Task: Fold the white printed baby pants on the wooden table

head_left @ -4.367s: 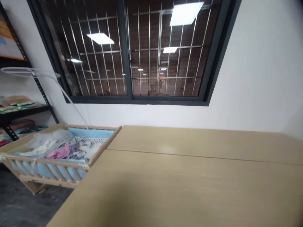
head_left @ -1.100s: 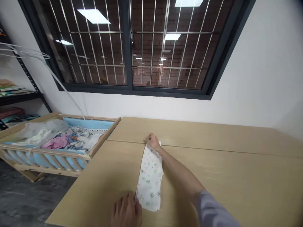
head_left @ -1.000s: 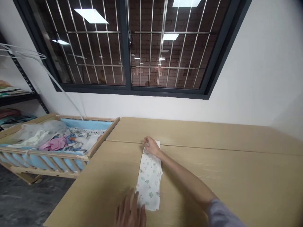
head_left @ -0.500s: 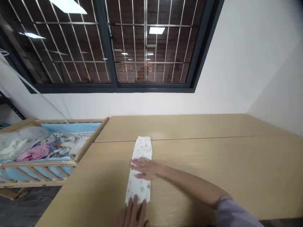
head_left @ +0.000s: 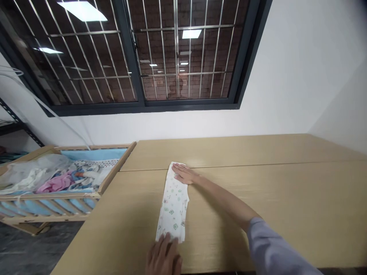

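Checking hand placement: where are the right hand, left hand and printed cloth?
Right hand (head_left: 185, 174), head view, on its back.
Left hand (head_left: 163, 256), head view, on its back.
Printed cloth (head_left: 173, 208), head view, on its middle.

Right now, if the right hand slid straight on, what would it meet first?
The right hand already touches the printed cloth; past that, probably the wooden crib rail, though depth is unclear.

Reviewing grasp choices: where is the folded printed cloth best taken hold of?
Probably its near short end, from the person's side: the folded cloth lies flat on the table, the left hand is there, and the right hand covers the far end.
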Demonstrator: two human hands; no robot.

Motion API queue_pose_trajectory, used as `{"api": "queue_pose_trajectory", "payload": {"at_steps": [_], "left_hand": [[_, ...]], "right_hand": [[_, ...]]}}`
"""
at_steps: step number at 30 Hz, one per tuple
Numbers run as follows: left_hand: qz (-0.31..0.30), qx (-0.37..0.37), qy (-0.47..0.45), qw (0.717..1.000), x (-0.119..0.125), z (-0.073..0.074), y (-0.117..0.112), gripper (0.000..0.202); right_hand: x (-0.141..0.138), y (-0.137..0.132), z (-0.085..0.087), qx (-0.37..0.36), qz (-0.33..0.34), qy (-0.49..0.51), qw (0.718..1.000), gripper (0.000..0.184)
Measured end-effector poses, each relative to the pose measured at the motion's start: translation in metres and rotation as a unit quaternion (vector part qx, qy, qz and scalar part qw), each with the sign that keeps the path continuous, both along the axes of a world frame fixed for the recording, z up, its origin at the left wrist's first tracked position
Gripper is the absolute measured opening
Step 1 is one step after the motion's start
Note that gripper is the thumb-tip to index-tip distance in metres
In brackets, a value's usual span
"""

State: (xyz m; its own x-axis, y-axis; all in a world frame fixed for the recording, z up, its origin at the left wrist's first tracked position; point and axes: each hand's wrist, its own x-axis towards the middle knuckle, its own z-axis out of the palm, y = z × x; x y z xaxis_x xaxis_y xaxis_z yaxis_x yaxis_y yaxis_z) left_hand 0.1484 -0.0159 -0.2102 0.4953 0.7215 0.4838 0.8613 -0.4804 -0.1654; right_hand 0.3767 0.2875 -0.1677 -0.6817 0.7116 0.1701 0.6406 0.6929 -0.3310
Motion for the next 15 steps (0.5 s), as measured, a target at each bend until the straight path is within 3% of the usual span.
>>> {"api": "queue_pose_trajectory", "payload": {"at_steps": [4,8,11,15], "left_hand": [[0.004,-0.079,-0.063,0.995,-0.016,0.034,0.016,0.033],[-0.054,-0.078,-0.053,0.994,-0.028,0.044,0.023,0.037],[-0.092,-0.059,-0.022,0.994,-0.031,0.038,0.016,0.047],[-0.176,-0.026,0.020,0.984,-0.031,0.028,-0.001,0.031]], "right_hand": [[-0.006,-0.080,0.023,0.031,0.014,0.058,0.998,0.050],[-0.001,-0.185,0.035,-0.051,0.129,0.058,0.989,0.046],[0.007,-0.248,0.023,-0.034,0.100,0.043,0.993,0.064],[0.011,-0.296,-0.023,0.058,0.032,0.067,0.996,0.057]]}}
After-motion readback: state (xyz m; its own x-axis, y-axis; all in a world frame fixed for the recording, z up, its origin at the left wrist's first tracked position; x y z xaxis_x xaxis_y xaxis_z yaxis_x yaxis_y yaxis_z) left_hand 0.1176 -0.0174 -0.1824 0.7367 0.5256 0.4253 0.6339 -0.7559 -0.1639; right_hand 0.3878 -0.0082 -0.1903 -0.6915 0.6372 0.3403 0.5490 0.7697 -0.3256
